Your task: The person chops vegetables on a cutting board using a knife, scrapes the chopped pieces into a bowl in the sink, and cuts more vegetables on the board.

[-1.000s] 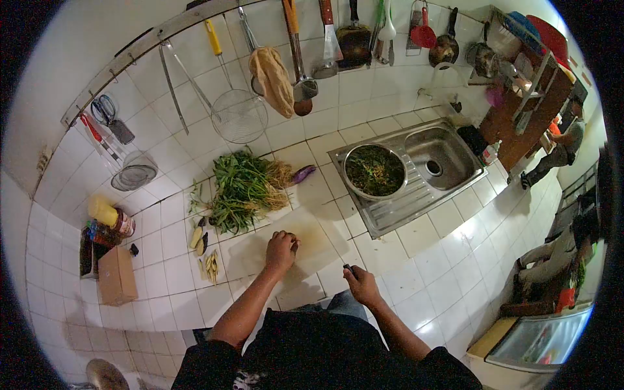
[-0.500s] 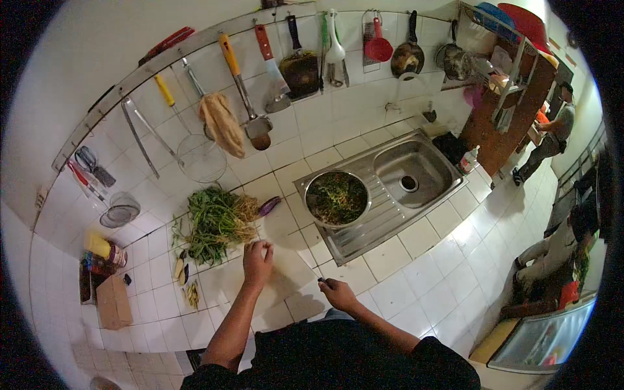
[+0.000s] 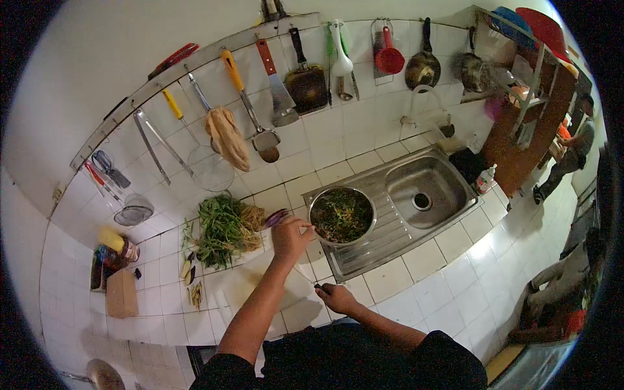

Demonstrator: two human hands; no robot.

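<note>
My left hand (image 3: 290,239) is at the near-left rim of a round metal bowl (image 3: 372,229). Its thumb and fingertips are drawn together at the rim; whether anything small is between them I cannot make out. Chopped greens (image 3: 341,214) fill the bowl, which stands on the sink's drainboard. Lower down, my right hand (image 3: 337,298) is closed around the dark handle of a knife (image 3: 318,286), its thin blade pointing up and left over a pale cutting board (image 3: 250,286). Left of the bowl lie a purple eggplant (image 3: 275,218) and a bunch of leafy greens with roots (image 3: 224,231).
A steel sink (image 3: 426,188) with a tap (image 3: 407,121) is right of the bowl. Utensils and pans (image 3: 305,84) hang along the wall. Small vegetable pieces (image 3: 195,295) and a cardboard box (image 3: 122,294) lie left. Another person (image 3: 572,146) stands at far right.
My left hand has moved right and up from above the cutting board to the bowl's rim. My right hand stays low with the knife. The view has shifted slightly.
</note>
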